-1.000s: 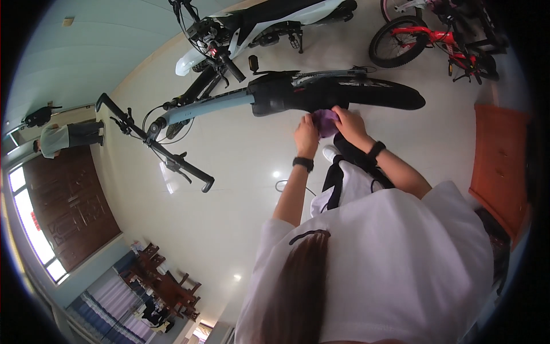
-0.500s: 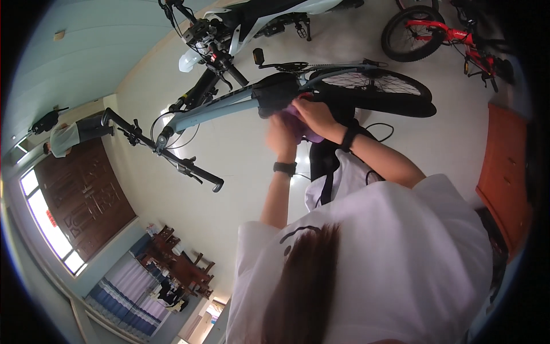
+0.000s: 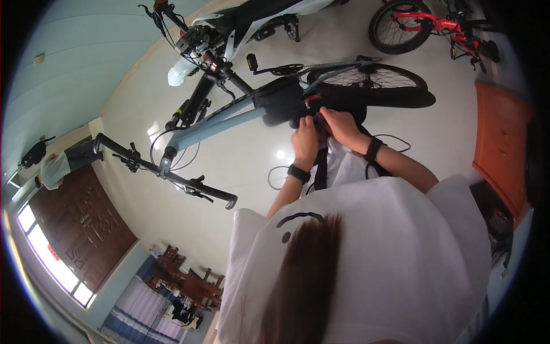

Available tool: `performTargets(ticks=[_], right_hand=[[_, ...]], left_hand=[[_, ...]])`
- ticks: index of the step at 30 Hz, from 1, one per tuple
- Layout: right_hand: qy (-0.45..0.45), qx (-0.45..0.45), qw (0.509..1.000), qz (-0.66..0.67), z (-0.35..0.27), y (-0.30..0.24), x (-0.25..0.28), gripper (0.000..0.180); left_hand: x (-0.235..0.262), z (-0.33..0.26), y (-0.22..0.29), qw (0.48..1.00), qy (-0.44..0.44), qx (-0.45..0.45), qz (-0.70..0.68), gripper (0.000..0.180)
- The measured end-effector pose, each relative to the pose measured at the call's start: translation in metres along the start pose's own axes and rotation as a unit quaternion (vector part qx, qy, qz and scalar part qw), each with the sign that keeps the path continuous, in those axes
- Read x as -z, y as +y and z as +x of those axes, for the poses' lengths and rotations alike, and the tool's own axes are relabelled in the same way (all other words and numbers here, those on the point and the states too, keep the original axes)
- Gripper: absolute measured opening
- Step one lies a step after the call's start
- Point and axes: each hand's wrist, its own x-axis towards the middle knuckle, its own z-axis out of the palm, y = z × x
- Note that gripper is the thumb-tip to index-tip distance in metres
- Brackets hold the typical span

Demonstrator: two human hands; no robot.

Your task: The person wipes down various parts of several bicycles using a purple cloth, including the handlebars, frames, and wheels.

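Observation:
A light blue bicycle point(image 3: 217, 127) stands in front of me, its handlebar to the left and rear wheel to the right. Over the middle of its frame is a smooth black part point(image 3: 282, 101), with a small red piece point(image 3: 313, 101) beside it. Just on my side of these, both hands work close together, fingers bent in. My left hand point(image 3: 305, 141) and my right hand point(image 3: 342, 127) pinch a purple cloth point(image 3: 323, 129), mostly hidden between them. Dark bands circle both wrists. A black strap point(image 3: 322, 166) hangs below the fingers.
A white and black motorbike-like vehicle point(image 3: 229, 28) stands beyond the bicycle. At the far right is a red bicycle point(image 3: 441, 26), near an orange-brown cabinet point(image 3: 501, 143). Another person point(image 3: 60, 166) is at the far left by a carved brown door point(image 3: 83, 223). Wooden furniture point(image 3: 189, 281) stands lower left.
My hands have shifted right and slightly down, drawing closer together. The purple cloth, broadly visible before, is now mostly covered by my fingers. The red piece shows more fully. The view has tilted slightly.

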Motion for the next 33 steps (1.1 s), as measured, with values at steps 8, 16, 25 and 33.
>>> performTargets(ticks=[8,16,25,33], right_hand=[[-0.031,-0.227,0.973,-0.032,-0.016,0.006,0.02,0.027],[0.022,-0.257,0.958,-0.123,-0.033,0.017,0.02,0.019],[0.004,-0.071,0.996,-0.046,-0.003,-0.045,-0.008,0.02],[-0.223,0.089,0.968,0.068,-0.015,-0.078,-0.007,0.018]], left_hand=[[-0.024,0.015,0.019,0.989,-0.036,-0.124,0.07,0.009],[-0.046,0.034,0.046,0.981,-0.055,-0.176,0.058,0.008],[0.005,-0.019,-0.039,0.996,-0.022,-0.054,-0.061,0.006],[0.055,-0.051,-0.112,0.978,0.005,0.099,-0.182,0.016]])
